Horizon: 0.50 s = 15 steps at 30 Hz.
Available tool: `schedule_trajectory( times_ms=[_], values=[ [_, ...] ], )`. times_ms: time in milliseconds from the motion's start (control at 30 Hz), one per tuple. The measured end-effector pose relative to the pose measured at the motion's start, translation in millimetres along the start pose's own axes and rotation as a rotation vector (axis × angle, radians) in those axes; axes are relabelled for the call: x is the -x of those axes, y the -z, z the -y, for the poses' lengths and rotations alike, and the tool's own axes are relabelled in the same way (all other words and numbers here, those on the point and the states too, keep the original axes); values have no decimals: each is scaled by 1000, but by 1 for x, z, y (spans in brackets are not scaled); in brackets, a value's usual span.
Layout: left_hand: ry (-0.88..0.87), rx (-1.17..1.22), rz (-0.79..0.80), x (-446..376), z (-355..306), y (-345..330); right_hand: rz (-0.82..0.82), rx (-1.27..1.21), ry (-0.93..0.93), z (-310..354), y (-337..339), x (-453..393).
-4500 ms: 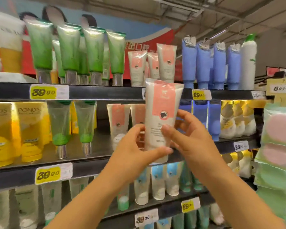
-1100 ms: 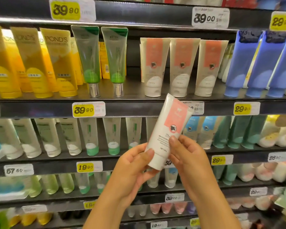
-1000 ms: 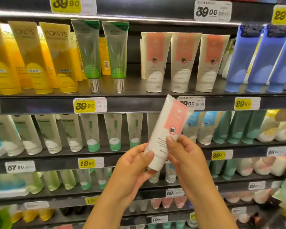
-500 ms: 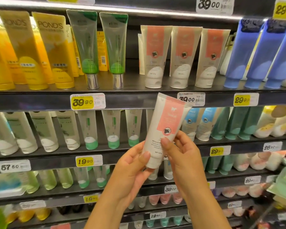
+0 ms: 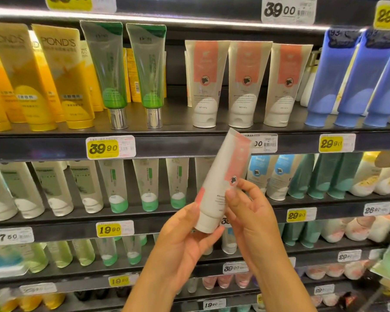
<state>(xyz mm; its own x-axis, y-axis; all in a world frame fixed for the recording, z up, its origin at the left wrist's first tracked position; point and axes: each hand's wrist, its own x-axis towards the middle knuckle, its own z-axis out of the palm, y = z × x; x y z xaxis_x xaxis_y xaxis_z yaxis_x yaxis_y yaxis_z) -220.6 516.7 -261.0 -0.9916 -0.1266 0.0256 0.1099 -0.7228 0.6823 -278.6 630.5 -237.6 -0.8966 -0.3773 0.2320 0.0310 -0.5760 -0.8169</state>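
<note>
At the middle shelf [image 5: 189, 146], below three matching tubes [image 5: 245, 84] — pink-and-white tube [image 5: 221, 183] tilted, cap down; left hand [image 5: 185, 244] cups its cap end, right hand [image 5: 252, 217] pinches its body. Step, as judged: label check — next needs uprighting, lifting to that row

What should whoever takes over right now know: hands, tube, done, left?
Left hand: cradles the cap end of the pink-and-white tube from below, thumb on its side.
Right hand: pinches the tube's middle between thumb and fingers.
Tube: off the shelf, tilted, cap down, crimped end up and right.
Three matching tubes stand on the shelf above.
Done: tube picked.
Left: probably finish checking it, then reshelve or keep it.
</note>
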Motion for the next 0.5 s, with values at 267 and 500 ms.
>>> schedule_trajectory(
  times_ms=[267,500],
  values=[
    [-32,-143,-104,-2,7,-12,63,238,-27,6,14,-5],
    [106,23,-32,2,12,-16,54,128,19,8,19,-2]
  ],
)
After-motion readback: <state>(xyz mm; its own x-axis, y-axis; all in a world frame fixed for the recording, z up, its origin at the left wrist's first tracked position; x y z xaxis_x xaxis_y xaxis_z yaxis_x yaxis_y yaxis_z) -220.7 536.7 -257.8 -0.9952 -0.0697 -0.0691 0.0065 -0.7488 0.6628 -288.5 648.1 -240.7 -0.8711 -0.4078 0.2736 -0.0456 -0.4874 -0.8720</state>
